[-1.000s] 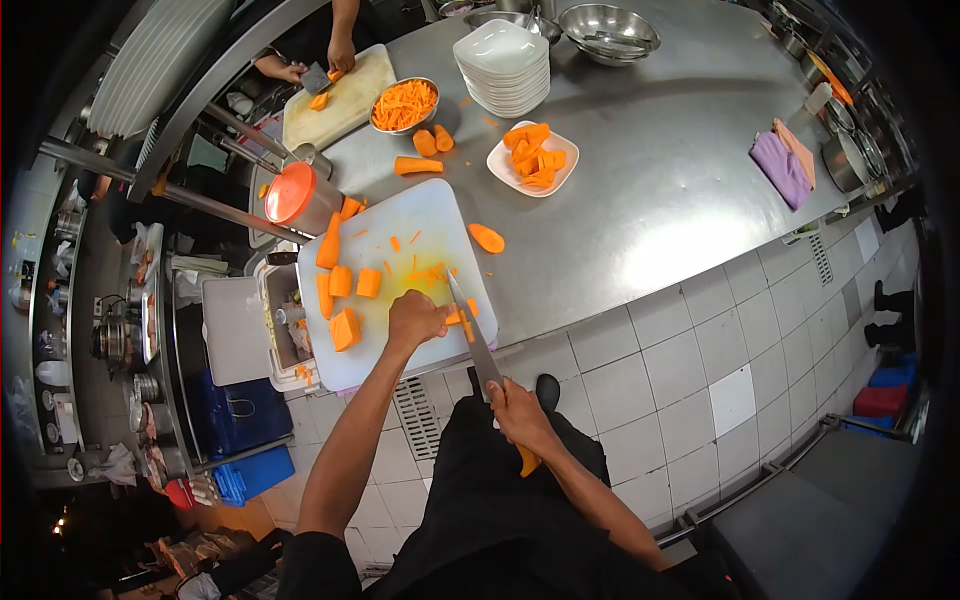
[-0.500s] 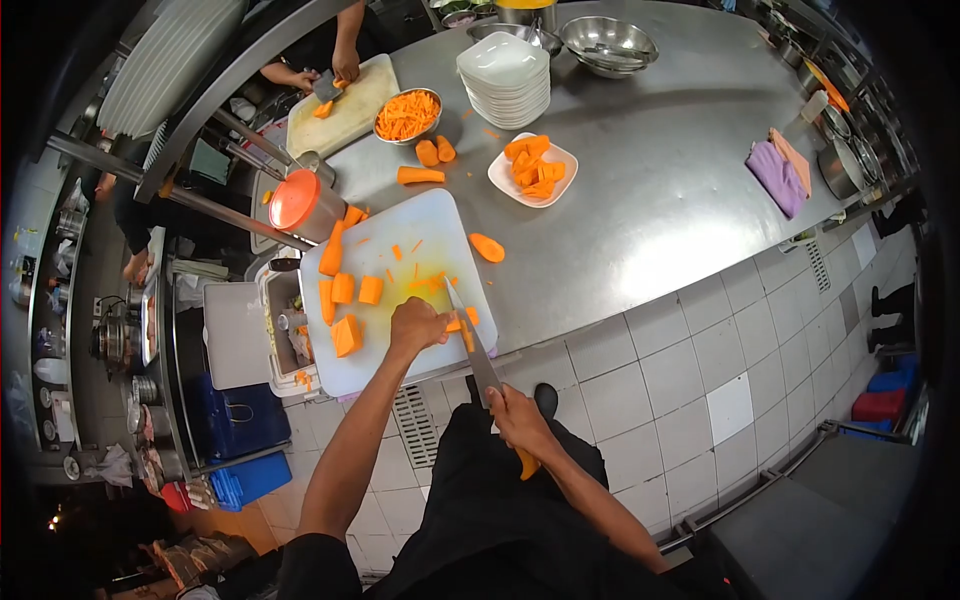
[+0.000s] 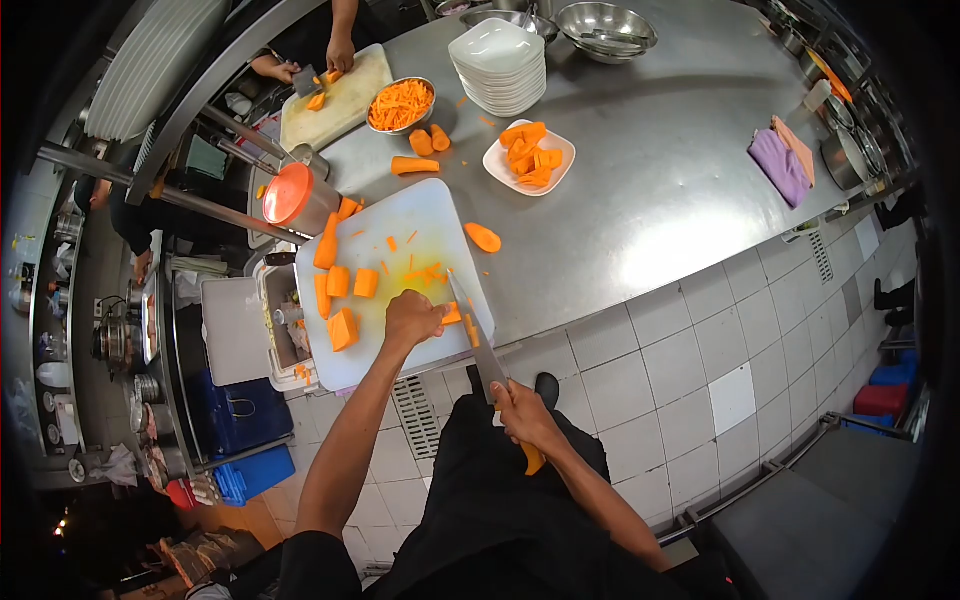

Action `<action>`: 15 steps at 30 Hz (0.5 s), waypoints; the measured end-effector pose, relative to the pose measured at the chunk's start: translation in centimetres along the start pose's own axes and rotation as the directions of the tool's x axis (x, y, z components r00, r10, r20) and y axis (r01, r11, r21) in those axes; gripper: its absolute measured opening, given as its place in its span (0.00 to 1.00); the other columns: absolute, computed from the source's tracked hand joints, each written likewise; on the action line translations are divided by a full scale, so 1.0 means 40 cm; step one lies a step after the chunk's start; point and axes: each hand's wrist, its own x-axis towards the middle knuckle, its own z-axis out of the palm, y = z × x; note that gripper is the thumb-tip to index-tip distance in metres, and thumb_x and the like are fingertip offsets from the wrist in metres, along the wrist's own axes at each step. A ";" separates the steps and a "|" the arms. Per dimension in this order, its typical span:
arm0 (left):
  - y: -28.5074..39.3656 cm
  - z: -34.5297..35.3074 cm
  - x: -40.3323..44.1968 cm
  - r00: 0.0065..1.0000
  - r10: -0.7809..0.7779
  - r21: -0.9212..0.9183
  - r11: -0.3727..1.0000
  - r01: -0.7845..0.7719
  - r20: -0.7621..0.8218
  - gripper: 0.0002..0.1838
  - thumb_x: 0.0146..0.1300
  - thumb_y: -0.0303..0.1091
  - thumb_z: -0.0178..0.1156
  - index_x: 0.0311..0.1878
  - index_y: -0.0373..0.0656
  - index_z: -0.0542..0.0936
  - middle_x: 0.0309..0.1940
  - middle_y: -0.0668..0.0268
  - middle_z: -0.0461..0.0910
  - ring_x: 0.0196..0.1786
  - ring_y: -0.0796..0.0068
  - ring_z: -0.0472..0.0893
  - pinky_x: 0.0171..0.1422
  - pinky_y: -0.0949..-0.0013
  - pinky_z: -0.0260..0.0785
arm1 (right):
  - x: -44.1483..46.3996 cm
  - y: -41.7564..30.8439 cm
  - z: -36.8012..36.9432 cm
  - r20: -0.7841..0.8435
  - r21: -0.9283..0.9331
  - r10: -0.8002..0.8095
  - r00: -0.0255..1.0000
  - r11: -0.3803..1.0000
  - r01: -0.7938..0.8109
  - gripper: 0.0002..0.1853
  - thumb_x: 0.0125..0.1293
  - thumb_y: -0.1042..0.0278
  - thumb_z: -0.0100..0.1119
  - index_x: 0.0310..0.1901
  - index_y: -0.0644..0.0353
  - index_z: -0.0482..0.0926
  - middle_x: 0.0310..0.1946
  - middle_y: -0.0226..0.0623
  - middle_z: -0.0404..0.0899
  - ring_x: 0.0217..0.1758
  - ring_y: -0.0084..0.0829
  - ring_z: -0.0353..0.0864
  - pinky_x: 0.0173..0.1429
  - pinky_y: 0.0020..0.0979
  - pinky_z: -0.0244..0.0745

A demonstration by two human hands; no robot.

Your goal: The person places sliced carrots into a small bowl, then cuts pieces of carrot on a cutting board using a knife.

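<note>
My left hand (image 3: 414, 320) is closed on a small carrot piece (image 3: 452, 313) near the front right of the white cutting board (image 3: 400, 222). In my right hand (image 3: 524, 412) is a kitchen knife (image 3: 482, 352) with an orange handle. Its long blade points away from me, close beside the carrot piece, and an orange slice (image 3: 472, 330) clings to it. Thin carrot strips (image 3: 427, 274) lie beyond my left hand. Several thicker chunks, among them a carrot block (image 3: 343, 329), rest along the board's left side.
Beyond the board stand a white dish of carrot pieces (image 3: 530, 186), a steel bowl of shredded carrot (image 3: 401, 105) and stacked white bowls (image 3: 500, 65). A co-worker's hand (image 3: 341, 54) is over another board (image 3: 350, 100). An open bin (image 3: 284, 330) adjoins on the left.
The carrot piece now shows on the left of the blade, by my left fingertips; before, it showed partly beyond the blade. My view has shifted slightly. Both hands keep their hold.
</note>
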 end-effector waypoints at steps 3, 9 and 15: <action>0.008 -0.007 -0.006 1.000 0.014 0.025 1.000 -0.014 0.005 0.22 0.64 0.50 0.66 0.19 0.45 0.83 0.16 0.70 0.83 0.20 0.81 0.80 0.36 0.69 0.75 | 0.021 0.006 0.008 0.011 0.011 -0.055 0.998 0.998 0.054 0.24 0.80 0.45 0.42 0.37 0.60 0.69 0.17 0.28 0.66 0.14 0.21 0.68 0.20 0.27 0.68; 0.001 -0.004 -0.005 1.000 0.006 -0.012 1.000 -0.006 -0.003 0.23 0.64 0.51 0.66 0.18 0.46 0.83 0.15 0.70 0.83 0.19 0.81 0.80 0.35 0.71 0.75 | 0.052 -0.001 0.014 0.043 0.070 -0.036 0.998 0.997 0.033 0.23 0.80 0.45 0.42 0.37 0.59 0.68 0.18 0.27 0.66 0.14 0.19 0.67 0.19 0.26 0.66; 0.001 -0.004 -0.002 1.000 -0.004 -0.014 1.000 0.004 0.000 0.22 0.63 0.50 0.66 0.18 0.45 0.83 0.15 0.70 0.83 0.19 0.81 0.81 0.35 0.71 0.75 | 0.064 0.039 0.017 0.096 0.151 -0.023 0.995 0.989 0.009 0.22 0.79 0.43 0.44 0.39 0.57 0.67 0.18 0.25 0.63 0.14 0.17 0.63 0.18 0.25 0.64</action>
